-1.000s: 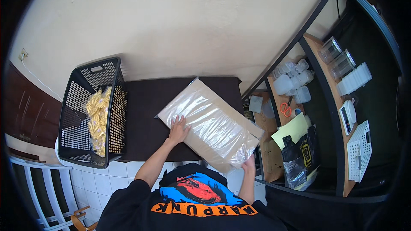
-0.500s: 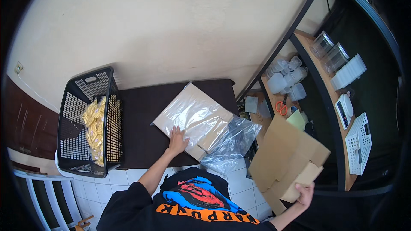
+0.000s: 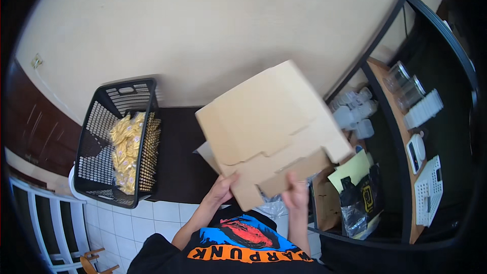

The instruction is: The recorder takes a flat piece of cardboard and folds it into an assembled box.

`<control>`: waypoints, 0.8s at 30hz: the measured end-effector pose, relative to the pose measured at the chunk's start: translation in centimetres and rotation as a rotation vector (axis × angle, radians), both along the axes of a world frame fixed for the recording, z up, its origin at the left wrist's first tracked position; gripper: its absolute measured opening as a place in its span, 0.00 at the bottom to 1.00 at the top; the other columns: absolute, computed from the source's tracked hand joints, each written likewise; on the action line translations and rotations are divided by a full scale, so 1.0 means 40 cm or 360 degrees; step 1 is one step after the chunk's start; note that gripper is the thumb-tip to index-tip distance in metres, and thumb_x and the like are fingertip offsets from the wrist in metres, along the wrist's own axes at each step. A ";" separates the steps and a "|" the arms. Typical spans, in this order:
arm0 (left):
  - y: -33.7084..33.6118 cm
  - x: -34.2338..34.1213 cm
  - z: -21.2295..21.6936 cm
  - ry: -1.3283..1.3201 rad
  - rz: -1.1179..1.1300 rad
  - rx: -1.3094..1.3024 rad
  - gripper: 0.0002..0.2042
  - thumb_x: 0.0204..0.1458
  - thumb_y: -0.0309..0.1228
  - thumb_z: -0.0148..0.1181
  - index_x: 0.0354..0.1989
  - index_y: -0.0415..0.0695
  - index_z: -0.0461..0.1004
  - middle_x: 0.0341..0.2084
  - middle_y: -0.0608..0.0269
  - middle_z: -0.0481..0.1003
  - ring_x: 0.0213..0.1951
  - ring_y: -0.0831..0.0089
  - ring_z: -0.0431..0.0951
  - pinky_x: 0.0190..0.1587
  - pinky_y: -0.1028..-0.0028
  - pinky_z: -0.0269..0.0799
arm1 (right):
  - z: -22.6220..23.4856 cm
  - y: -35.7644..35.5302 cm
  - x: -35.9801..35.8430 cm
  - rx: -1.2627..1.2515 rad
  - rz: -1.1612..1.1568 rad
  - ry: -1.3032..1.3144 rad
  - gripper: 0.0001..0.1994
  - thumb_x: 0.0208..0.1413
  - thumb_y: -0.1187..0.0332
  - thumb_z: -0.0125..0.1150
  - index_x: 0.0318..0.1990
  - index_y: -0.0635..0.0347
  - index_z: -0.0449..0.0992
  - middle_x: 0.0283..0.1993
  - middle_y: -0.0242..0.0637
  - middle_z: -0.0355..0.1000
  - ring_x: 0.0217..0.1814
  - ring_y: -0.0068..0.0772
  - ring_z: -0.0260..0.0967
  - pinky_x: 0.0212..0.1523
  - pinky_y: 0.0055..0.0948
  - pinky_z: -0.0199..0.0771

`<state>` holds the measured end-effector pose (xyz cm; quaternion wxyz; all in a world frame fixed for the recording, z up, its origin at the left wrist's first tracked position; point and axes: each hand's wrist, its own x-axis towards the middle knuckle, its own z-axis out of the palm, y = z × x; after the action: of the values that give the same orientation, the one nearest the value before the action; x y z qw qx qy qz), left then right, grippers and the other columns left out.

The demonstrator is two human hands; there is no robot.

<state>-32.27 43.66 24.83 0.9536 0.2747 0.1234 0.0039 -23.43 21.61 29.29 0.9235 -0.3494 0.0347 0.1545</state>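
Note:
A flat, folded cardboard box with cut flaps is held tilted above the dark-covered table. My left hand is closed on its lower left edge. Against the lower flap is my right hand, smeared by motion, so its grip is unclear. Beneath the box lies the plastic-wrapped cardboard, mostly hidden. One corner of it pokes out on the left, and its clear plastic wrap shows below my hands.
A black plastic basket with gold-coloured packets stands at the table's left. On the right, a shelf holds clear jars, plastic containers, a white device and a white basket. Bags sit lower down.
The cardboard box has come from the right side to over the table, covering the plastic-wrapped cardboard. My left hand has left the wrapped cardboard and taken hold of the box. The view has shifted.

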 end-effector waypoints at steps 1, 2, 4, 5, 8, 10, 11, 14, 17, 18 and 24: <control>0.024 0.006 0.037 0.0338 0.0126 0.0298 0.26 0.58 0.28 0.66 0.64 0.37 0.67 0.58 0.54 0.74 0.57 0.63 0.77 0.60 0.62 0.75 | -0.032 0.066 -0.013 -0.0022 0.0116 0.0007 0.21 0.63 0.75 0.61 0.63 0.57 0.70 0.59 0.37 0.74 0.60 0.35 0.73 0.64 0.43 0.73; 0.074 -0.011 0.004 0.0312 0.0227 0.0403 0.24 0.58 0.26 0.66 0.62 0.36 0.69 0.56 0.54 0.75 0.56 0.63 0.78 0.58 0.63 0.76 | -0.063 0.123 -0.021 -0.0030 0.0252 0.0013 0.20 0.64 0.72 0.62 0.63 0.58 0.71 0.59 0.37 0.75 0.62 0.36 0.72 0.65 0.45 0.72; 0.174 -0.055 -0.044 0.0277 0.0364 0.0472 0.22 0.58 0.23 0.64 0.61 0.34 0.69 0.55 0.52 0.76 0.54 0.63 0.79 0.58 0.63 0.77 | -0.155 0.179 -0.013 -0.0172 0.0516 0.0149 0.19 0.64 0.71 0.62 0.62 0.59 0.71 0.58 0.39 0.75 0.60 0.35 0.73 0.64 0.43 0.74; 0.200 -0.084 -0.048 0.0273 0.0441 0.0457 0.23 0.59 0.22 0.62 0.62 0.33 0.67 0.55 0.51 0.76 0.55 0.62 0.79 0.59 0.63 0.76 | -0.195 0.197 -0.010 -0.0333 0.0769 0.0269 0.19 0.64 0.70 0.63 0.61 0.61 0.72 0.57 0.40 0.75 0.59 0.35 0.74 0.62 0.42 0.75; 0.248 -0.142 -0.107 0.0325 0.0550 0.0619 0.25 0.60 0.21 0.59 0.65 0.33 0.63 0.59 0.48 0.73 0.58 0.59 0.76 0.62 0.60 0.74 | -0.267 0.173 0.046 -0.0635 0.0900 0.0434 0.18 0.62 0.66 0.66 0.56 0.64 0.74 0.49 0.41 0.77 0.50 0.37 0.78 0.50 0.40 0.83; 0.254 -0.162 -0.112 0.0415 0.0664 0.0589 0.24 0.58 0.19 0.60 0.64 0.32 0.65 0.57 0.49 0.75 0.56 0.60 0.78 0.60 0.62 0.75 | -0.403 0.109 0.099 -0.1155 0.0517 0.0367 0.22 0.59 0.58 0.70 0.53 0.62 0.72 0.39 0.38 0.77 0.37 0.33 0.79 0.33 0.33 0.82; 0.266 -0.203 -0.102 0.0452 0.0651 0.0606 0.24 0.58 0.19 0.61 0.64 0.32 0.65 0.57 0.49 0.75 0.57 0.60 0.77 0.60 0.62 0.75 | -0.445 0.099 0.095 -0.1314 0.0267 0.0470 0.24 0.57 0.56 0.72 0.53 0.61 0.70 0.38 0.38 0.77 0.34 0.31 0.77 0.29 0.30 0.78; 0.251 -0.267 -0.074 0.0487 0.0581 0.0667 0.25 0.57 0.19 0.62 0.64 0.33 0.65 0.57 0.49 0.75 0.57 0.58 0.77 0.60 0.62 0.75 | -0.640 0.012 0.123 -0.2048 -0.0043 0.0480 0.37 0.43 0.46 0.79 0.52 0.59 0.66 0.38 0.43 0.76 0.34 0.34 0.76 0.30 0.33 0.74; 0.235 -0.320 -0.059 0.0523 0.0498 0.0650 0.25 0.57 0.18 0.62 0.64 0.35 0.66 0.57 0.50 0.75 0.56 0.58 0.78 0.59 0.61 0.75 | -0.606 0.034 0.075 -0.2062 -0.0038 0.0513 0.57 0.31 0.48 0.86 0.65 0.74 0.59 0.62 0.58 0.68 0.62 0.54 0.70 0.57 0.42 0.75; 0.224 -0.289 -0.057 0.0495 0.0391 0.0589 0.26 0.56 0.17 0.62 0.64 0.35 0.66 0.57 0.51 0.75 0.55 0.58 0.78 0.59 0.61 0.76 | -0.660 -0.012 0.099 -0.1887 0.0086 0.0736 0.61 0.29 0.48 0.87 0.67 0.76 0.56 0.67 0.62 0.63 0.68 0.55 0.65 0.65 0.43 0.69; 0.214 -0.355 -0.074 0.0403 0.0533 0.0527 0.25 0.57 0.18 0.62 0.64 0.35 0.65 0.56 0.51 0.75 0.55 0.59 0.79 0.58 0.59 0.76 | -0.375 0.056 0.022 -0.2088 0.0255 0.0761 0.65 0.26 0.46 0.85 0.67 0.82 0.55 0.65 0.63 0.66 0.66 0.56 0.69 0.62 0.40 0.74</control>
<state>-46.47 52.21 21.87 0.8588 0.4009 0.2830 0.1472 -22.56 23.84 14.30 0.4749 -0.7923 0.2970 0.2418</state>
